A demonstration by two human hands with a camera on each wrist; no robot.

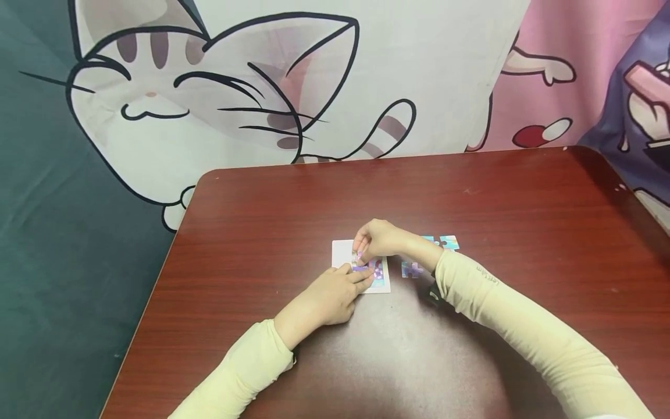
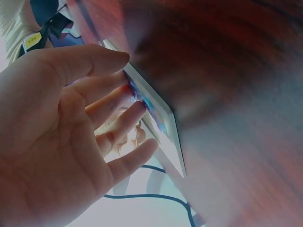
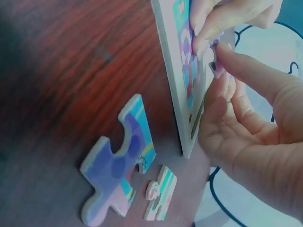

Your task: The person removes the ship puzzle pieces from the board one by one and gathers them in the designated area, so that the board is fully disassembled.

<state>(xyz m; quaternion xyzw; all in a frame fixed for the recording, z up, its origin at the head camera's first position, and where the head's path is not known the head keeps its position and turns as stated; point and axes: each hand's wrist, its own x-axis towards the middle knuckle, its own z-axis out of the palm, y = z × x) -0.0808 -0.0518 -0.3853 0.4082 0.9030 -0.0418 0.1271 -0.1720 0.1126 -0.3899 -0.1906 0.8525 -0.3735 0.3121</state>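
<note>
A small jigsaw board with a white frame [image 1: 341, 250] lies on the table, partly filled with purple and blue pieces. My left hand [image 1: 331, 294] reaches in from the near left, its extended fingertips resting on the filled part; in the left wrist view the fingers [image 2: 125, 118] are spread and fairly straight. Over the board's upper part, my right hand [image 1: 381, 240] pinches a purple puzzle piece [image 3: 217, 67] between thumb and fingers. The right wrist view shows that piece tilted against the board, close to the left fingertips. Part of the picture is hidden under both hands.
Right of the board lie loose puzzle pieces: a purple-blue one [image 1: 410, 270], a light blue one [image 1: 449, 242], and another [image 1: 428, 238] partly behind the right wrist. The brown table [image 1: 251, 233] reaches back to a cat-printed cloth [image 1: 419, 46].
</note>
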